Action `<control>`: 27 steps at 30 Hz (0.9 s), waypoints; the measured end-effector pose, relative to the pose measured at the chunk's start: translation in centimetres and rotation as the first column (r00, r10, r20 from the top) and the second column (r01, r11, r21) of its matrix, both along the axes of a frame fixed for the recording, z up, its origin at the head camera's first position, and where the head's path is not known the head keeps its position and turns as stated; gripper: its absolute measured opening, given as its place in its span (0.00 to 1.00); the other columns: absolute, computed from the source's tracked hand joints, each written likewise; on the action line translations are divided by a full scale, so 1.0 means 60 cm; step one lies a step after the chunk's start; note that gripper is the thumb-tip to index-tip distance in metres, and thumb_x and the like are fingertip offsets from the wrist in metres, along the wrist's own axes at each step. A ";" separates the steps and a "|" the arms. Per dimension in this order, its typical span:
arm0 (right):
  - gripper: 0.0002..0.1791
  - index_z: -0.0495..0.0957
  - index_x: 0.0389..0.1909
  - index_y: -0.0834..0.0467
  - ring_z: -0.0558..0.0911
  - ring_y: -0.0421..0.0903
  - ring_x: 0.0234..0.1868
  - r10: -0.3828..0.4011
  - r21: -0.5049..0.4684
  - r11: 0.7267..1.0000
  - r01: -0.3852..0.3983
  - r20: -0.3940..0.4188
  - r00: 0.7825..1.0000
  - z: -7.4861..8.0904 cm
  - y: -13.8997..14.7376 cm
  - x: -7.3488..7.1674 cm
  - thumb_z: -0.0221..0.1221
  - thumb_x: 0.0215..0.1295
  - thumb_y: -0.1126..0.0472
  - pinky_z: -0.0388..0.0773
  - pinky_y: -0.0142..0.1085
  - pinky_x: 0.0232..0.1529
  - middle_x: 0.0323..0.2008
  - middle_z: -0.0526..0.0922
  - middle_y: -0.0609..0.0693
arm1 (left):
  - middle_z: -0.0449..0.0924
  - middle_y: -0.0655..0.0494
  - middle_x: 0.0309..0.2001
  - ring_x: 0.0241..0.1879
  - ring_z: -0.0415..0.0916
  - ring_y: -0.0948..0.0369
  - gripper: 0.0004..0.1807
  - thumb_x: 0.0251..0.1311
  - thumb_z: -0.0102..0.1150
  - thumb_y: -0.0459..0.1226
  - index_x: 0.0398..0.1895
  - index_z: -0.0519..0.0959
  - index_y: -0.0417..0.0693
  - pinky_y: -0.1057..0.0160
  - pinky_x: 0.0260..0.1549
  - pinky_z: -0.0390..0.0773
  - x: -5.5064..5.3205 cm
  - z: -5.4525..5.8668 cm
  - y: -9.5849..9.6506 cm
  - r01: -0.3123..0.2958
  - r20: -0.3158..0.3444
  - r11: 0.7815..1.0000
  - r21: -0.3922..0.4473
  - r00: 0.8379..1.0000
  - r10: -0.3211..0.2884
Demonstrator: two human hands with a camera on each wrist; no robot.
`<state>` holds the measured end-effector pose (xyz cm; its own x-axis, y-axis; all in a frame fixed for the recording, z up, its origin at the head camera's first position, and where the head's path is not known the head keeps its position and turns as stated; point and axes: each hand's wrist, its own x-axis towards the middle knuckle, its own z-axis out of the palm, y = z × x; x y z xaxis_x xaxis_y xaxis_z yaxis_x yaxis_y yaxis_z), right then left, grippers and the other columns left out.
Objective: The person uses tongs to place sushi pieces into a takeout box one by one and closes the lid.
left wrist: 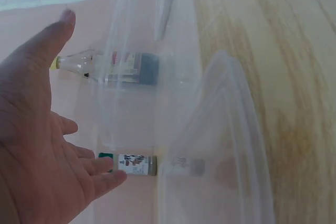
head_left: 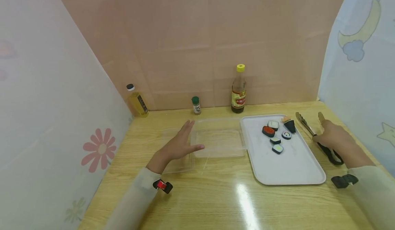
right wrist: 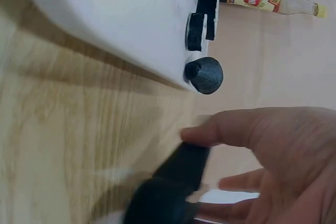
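My left hand [head_left: 179, 147] hovers with spread fingers over a clear plastic container [head_left: 220, 154] and its clear lid [head_left: 177, 168]. Nothing is in the left palm [left wrist: 31, 145]. At the table's right side, my right hand [head_left: 334, 137] is at a pair of tongs [head_left: 328, 152] with black handles and metal heads. In the right wrist view, the thumb lies against the black handle [right wrist: 181, 169], with fingers partly hidden on its other side. Left of the tongs is a white tray [head_left: 287, 171] bearing several sushi pieces [head_left: 268, 131], among them a black cone-shaped hand roll [head_left: 290, 125].
Along the back stand a yellow oil bottle [head_left: 139, 104], a small green-capped spice jar [head_left: 196, 106] and a yellow-capped sauce bottle [head_left: 238, 94]. A brown backdrop [head_left: 185, 45] closes off the rear, and printed white sheets [head_left: 55, 103] flank the wooden table [head_left: 210, 199].
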<state>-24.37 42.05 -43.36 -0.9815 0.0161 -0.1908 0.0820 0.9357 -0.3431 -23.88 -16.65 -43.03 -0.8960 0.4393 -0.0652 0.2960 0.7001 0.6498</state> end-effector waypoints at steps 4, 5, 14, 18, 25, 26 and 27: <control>0.61 0.34 0.82 0.73 0.66 0.88 0.59 -0.034 -0.020 0.999 0.032 -0.131 0.991 0.007 -0.004 0.008 0.63 0.71 0.44 0.72 0.74 0.50 0.68 0.60 0.87 | 0.25 0.62 0.88 0.88 0.32 0.52 0.67 0.55 0.65 0.75 0.86 0.31 0.74 0.36 0.81 0.50 -0.002 -0.011 -0.001 0.016 0.033 1.000 -0.007 0.999 -0.016; 0.60 0.36 0.82 0.74 0.69 0.86 0.56 -0.044 -0.024 0.999 0.040 -0.169 0.985 0.009 -0.007 0.008 0.62 0.72 0.42 0.73 0.72 0.47 0.65 0.64 0.86 | 0.27 0.61 0.88 0.88 0.33 0.52 0.67 0.56 0.65 0.74 0.87 0.33 0.71 0.37 0.81 0.50 -0.004 -0.014 -0.003 0.024 0.030 1.000 -0.011 0.999 -0.023; 0.50 0.41 0.85 0.65 0.76 0.70 0.43 0.027 -0.060 0.997 -0.047 -0.298 0.954 0.019 -0.048 -0.004 0.54 0.73 0.50 0.73 0.57 0.34 0.53 0.73 0.80 | 0.45 0.59 0.88 0.85 0.52 0.51 0.61 0.58 0.72 0.66 0.88 0.47 0.64 0.40 0.79 0.60 -0.015 -0.026 -0.020 0.031 0.008 1.000 -0.003 0.999 -0.031; 0.48 0.52 0.82 0.69 0.76 0.59 0.40 0.188 -0.033 0.979 -0.202 -0.248 0.951 0.016 -0.061 -0.012 0.62 0.73 0.49 0.71 0.46 0.34 0.48 0.78 0.70 | 0.47 0.65 0.87 0.81 0.63 0.52 0.60 0.56 0.74 0.65 0.86 0.48 0.73 0.41 0.75 0.68 -0.017 -0.029 -0.031 0.036 0.041 0.997 0.070 0.998 -0.039; 0.43 0.73 0.71 0.69 0.69 0.39 0.30 0.367 0.054 0.929 -0.365 -0.229 0.901 0.017 -0.072 -0.007 0.75 0.63 0.50 0.66 0.35 0.33 0.32 0.76 0.46 | 0.48 0.61 0.87 0.78 0.68 0.48 0.61 0.54 0.76 0.64 0.86 0.51 0.69 0.41 0.73 0.71 -0.017 -0.025 -0.032 0.042 0.045 0.992 0.116 0.998 -0.048; 0.42 0.73 0.71 0.69 0.68 0.38 0.29 0.382 0.067 0.924 -0.376 -0.226 0.896 0.019 -0.071 -0.007 0.75 0.62 0.50 0.66 0.35 0.33 0.31 0.75 0.45 | 0.48 0.61 0.87 0.78 0.68 0.48 0.61 0.54 0.76 0.64 0.86 0.51 0.69 0.41 0.72 0.71 -0.018 -0.024 -0.031 0.042 0.039 0.993 0.112 0.998 -0.046; 0.42 0.74 0.70 0.69 0.67 0.37 0.29 0.391 0.077 0.920 -0.384 -0.225 0.892 0.021 -0.071 -0.006 0.75 0.62 0.50 0.65 0.35 0.33 0.31 0.75 0.44 | 0.49 0.61 0.87 0.77 0.69 0.48 0.61 0.54 0.76 0.64 0.86 0.51 0.69 0.41 0.72 0.72 -0.019 -0.023 -0.031 0.039 0.036 0.993 0.107 0.998 -0.043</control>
